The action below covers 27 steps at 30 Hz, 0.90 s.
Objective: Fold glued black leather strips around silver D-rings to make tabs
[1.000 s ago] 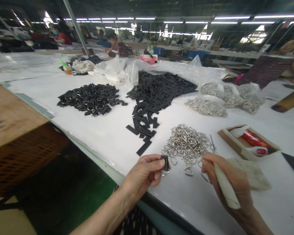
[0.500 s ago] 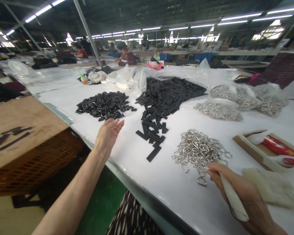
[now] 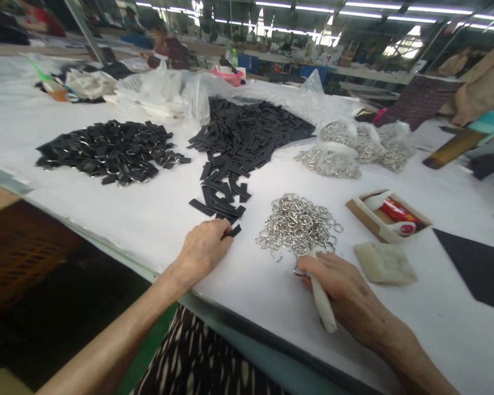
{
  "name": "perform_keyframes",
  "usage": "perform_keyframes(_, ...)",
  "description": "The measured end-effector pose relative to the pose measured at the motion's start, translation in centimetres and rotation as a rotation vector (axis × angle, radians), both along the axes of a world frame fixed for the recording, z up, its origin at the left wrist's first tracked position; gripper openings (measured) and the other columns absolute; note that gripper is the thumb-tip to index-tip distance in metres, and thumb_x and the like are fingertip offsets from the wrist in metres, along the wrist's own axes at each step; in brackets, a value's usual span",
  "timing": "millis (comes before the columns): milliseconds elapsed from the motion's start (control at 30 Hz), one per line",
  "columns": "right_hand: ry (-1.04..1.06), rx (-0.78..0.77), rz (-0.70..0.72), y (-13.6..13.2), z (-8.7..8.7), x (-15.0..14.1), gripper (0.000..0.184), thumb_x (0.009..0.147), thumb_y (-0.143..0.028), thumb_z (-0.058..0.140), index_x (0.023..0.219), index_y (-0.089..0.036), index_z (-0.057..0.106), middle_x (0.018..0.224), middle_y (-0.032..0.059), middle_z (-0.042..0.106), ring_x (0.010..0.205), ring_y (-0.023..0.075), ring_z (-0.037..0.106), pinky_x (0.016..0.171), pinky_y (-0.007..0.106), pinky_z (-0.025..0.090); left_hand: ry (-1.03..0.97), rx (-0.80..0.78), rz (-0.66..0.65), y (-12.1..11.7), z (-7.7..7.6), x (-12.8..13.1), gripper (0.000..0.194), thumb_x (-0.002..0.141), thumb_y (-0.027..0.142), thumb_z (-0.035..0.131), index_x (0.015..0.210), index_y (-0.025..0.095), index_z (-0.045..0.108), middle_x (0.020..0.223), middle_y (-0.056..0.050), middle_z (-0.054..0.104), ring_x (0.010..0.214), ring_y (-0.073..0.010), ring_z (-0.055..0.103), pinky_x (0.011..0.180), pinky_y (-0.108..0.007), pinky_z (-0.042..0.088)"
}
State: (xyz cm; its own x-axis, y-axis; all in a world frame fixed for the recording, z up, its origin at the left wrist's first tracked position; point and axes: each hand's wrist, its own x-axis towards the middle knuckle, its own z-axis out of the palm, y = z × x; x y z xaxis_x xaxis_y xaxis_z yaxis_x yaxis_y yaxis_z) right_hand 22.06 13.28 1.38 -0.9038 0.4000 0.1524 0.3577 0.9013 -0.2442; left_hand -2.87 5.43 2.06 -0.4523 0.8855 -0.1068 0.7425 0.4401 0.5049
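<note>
Left hand (image 3: 201, 253): back up, resting at the white-covered table (image 3: 119, 219) near its edge.
Left fingers (image 3: 220, 233): curled and closed on a black strip (image 3: 233, 231); the strip's end juts past the fingertips.
Strip position: just beside the lower tail of the black strip pile (image 3: 247, 137), which fans away ahead of the fingers.
Right hand (image 3: 346, 299): wrapped around a white tapered roll (image 3: 323, 310), whose end sticks out below the palm.
Right fingers (image 3: 313, 269): closed around the roll; a silver D-ring (image 3: 299, 270) lies at the fingertips, contact unclear.
Ahead of right fingers: heap of loose silver D-rings (image 3: 298, 225), close by.
Right of right fingers: pale cloth pad (image 3: 385, 263); cardboard tray (image 3: 358, 211) holding a red tube (image 3: 397, 211); bagged rings (image 3: 329, 162) farther on.
Left of left fingers, well apart: heap of black tabs with rings (image 3: 111, 151).
Change: left hand was open and empty, fingers spread, half a second earlier; now closed on the strip. Right hand's hold on the roll matches.
</note>
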Motion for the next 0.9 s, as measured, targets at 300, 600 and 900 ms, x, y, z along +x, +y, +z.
perform_keyframes(300,0.042,0.254,0.074,-0.7,-1.1,-0.9,0.017,0.074,-0.002,0.051,0.075,-0.019,0.055,0.067,0.0023,0.056,0.061,0.0183,0.048,0.059,0.029,0.031,-0.752,0.094,0.005,-1.4,0.5,2.1,0.017,0.079,0.026,0.048,0.08,0.016,0.063,0.067,-0.001,0.062,0.058,-0.0132,0.053,0.05,-0.024,0.043)
perform_keyframes(600,0.209,0.462,0.088,-0.4,-2.2,-1.3,0.025,0.079,0.0,0.041,0.072,-0.017,0.059,0.059,0.0043,0.057,0.056,0.0189,0.051,0.052,0.028,0.037,-1.487,0.125,0.063,-1.6,-0.7,4.2,0.011,0.071,0.018,0.06,0.079,0.011,0.06,0.067,-0.004,0.06,0.056,-0.0119,0.054,0.045,-0.022,0.047)
perform_keyframes(900,0.603,-0.312,-0.305,-1.2,-1.3,-1.0,0.007,0.086,-0.018,0.054,0.091,-0.022,0.057,0.084,0.0015,0.069,0.069,0.0146,0.065,0.06,0.023,0.05,-1.692,0.117,0.109,-2.1,-0.6,7.7,0.022,0.08,0.033,0.059,0.092,0.015,0.057,0.061,0.006,0.039,0.047,-0.005,0.031,0.037,-0.015,0.02)
